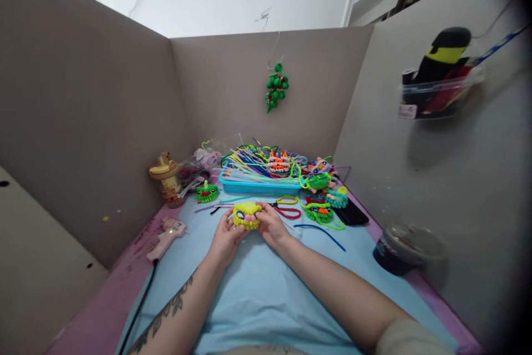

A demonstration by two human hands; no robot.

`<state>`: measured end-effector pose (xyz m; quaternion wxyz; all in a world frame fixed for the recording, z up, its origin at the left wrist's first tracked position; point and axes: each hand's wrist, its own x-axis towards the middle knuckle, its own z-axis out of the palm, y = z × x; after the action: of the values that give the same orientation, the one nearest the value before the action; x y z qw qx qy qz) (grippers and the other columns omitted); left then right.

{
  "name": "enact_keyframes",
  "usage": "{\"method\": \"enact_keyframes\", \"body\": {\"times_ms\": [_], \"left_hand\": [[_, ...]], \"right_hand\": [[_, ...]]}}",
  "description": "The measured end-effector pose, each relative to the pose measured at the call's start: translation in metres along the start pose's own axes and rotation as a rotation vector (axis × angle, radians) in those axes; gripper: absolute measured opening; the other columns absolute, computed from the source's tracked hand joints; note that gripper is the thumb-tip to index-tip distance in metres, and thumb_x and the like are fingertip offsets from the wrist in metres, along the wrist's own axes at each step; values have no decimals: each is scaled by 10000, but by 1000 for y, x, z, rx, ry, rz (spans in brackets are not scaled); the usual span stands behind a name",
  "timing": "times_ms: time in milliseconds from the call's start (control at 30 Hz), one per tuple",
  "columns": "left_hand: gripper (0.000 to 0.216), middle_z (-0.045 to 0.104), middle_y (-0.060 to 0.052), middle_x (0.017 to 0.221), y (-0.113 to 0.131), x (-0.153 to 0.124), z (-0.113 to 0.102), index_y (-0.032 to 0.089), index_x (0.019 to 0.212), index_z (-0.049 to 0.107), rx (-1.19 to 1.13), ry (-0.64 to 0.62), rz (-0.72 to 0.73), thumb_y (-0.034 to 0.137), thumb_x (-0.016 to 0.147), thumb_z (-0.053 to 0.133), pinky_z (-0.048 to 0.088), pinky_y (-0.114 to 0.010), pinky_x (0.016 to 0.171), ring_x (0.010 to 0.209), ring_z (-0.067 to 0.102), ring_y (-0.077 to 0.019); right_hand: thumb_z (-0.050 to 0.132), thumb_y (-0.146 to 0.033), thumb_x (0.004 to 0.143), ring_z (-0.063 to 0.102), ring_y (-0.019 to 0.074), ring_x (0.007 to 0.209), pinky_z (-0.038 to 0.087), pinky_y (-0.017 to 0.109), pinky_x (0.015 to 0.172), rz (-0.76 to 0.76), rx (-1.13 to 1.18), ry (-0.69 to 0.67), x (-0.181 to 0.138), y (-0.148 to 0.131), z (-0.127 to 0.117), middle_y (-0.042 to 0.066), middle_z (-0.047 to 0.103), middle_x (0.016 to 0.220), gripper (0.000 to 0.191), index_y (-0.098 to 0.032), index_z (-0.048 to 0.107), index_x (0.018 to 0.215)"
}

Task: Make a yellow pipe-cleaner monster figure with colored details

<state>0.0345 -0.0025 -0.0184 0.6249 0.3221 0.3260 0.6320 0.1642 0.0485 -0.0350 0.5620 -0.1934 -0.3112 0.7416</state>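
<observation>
A small yellow fuzzy pipe-cleaner figure (246,214) with pink bits and a blue loop is held between both hands above a light blue mat (257,288). My left hand (225,236) grips its left side, fingers curled round it. My right hand (271,225) pinches its right side. Just beyond lie scissors with red and yellow handles (286,206).
A blue tray (257,185) full of coloured pipe cleaners sits at the back, with green fuzzy figures (319,211) to its right and a small one (206,193) left. A pink glue gun (168,235) lies left, a dark lidded cup (401,250) right. Grey partition walls enclose the desk.
</observation>
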Motion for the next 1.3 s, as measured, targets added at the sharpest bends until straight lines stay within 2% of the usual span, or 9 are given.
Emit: {"method": "enact_keyframes", "body": {"times_ms": [167, 367, 533, 800, 1033, 1200, 1300], "left_hand": [[640, 595, -52, 1042, 0, 0, 0, 222, 1129, 448, -6, -3, 6, 86, 577, 743, 506, -312, 800, 905, 613, -175], [626, 607, -52, 1023, 0, 2, -1, 214, 1122, 457, -14, -2, -31, 79, 578, 736, 515, -293, 771, 885, 621, -172], [643, 608, -53, 1043, 0, 2, -1, 220, 1126, 459, -15, 4, -27, 82, 565, 743, 509, -306, 792, 896, 620, -179], [658, 591, -61, 1063, -2, 1, 1, 218, 1134, 456, 12, 7, 26, 102, 557, 752, 516, -316, 769, 897, 615, -188], [577, 624, -56, 1015, 1, 6, -4, 205, 1102, 496, -30, 52, -44, 57, 579, 690, 505, -294, 761, 872, 621, -177], [544, 635, -73, 987, 5, 11, -9, 160, 1035, 540, -8, -14, -108, -31, 526, 558, 489, -276, 765, 879, 617, -178], [557, 613, -83, 1054, 5, 11, -10, 169, 1024, 518, -25, 44, -133, -37, 507, 536, 475, -297, 814, 952, 602, -190]], "right_hand": [[689, -133, 583, 604, 140, 687, 457, 232, 577, 6, -7, -7, 0, 0, 0, -19, 623, 782, 330, -214, 546, 869], [643, -270, 671, 615, 178, 735, 476, 281, 588, 54, 56, -62, -2, -3, 2, 9, 634, 831, 253, -231, 527, 893], [660, -156, 600, 609, 167, 731, 469, 266, 595, 37, 33, -43, -3, -4, 2, -7, 623, 827, 322, -229, 531, 885], [660, -97, 566, 596, 148, 682, 450, 239, 582, 8, -51, 10, -3, -1, 4, -17, 625, 776, 374, -219, 518, 889], [653, -355, 692, 605, 184, 790, 467, 273, 605, 21, -37, -21, -2, -1, 4, 16, 634, 880, 306, -235, 529, 945], [684, -377, 666, 578, 173, 880, 456, 273, 728, -74, -115, 88, 4, 5, -1, 20, 625, 947, 318, -222, 586, 925], [688, -405, 654, 560, 182, 929, 442, 289, 783, -75, -139, 101, 8, 9, -4, 24, 630, 943, 317, -219, 614, 899]]}}
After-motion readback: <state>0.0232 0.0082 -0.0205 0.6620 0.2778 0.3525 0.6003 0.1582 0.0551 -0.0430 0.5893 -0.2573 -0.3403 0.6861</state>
